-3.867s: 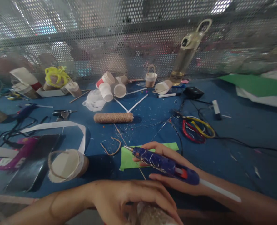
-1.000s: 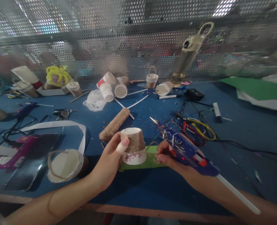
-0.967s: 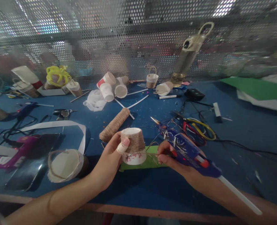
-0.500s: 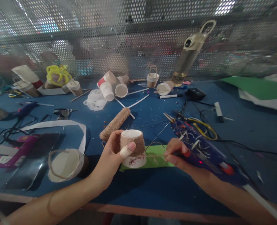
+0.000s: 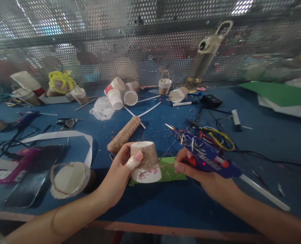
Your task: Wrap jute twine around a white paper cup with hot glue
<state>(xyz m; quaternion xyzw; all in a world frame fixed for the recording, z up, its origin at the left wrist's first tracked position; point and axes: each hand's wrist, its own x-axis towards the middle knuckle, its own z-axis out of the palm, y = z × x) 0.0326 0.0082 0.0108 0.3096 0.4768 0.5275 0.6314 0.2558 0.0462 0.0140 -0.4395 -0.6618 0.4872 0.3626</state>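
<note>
My left hand (image 5: 126, 166) grips a paper cup (image 5: 147, 174) from its left side, thumb across the front. Brown twine wraps the cup's upper part, and pink floral print shows on the white part below. In my right hand (image 5: 188, 166) is a blue glue gun (image 5: 203, 152), covered in glue strings, its nozzle pointing up and left. A red light glows on its body. My right thumb and forefinger are close together near a thin loose strand beside the cup; whether they pinch it I cannot tell. Under the hands lies a green strip (image 5: 169, 169).
A twine roll (image 5: 125, 135) lies behind the cup. A handled cup (image 5: 70, 179), a dark glossy slab (image 5: 34, 176) and a purple glue gun (image 5: 18, 164) sit at left. Several cups (image 5: 114, 91), a bottle (image 5: 203, 64) and a perforated metal screen (image 5: 101, 51) stand behind. Cables (image 5: 267, 156) run right.
The glue gun has swung so its nozzle is further left and its body lies higher over my right wrist. My right hand has shifted slightly left. The cup is tilted a little more.
</note>
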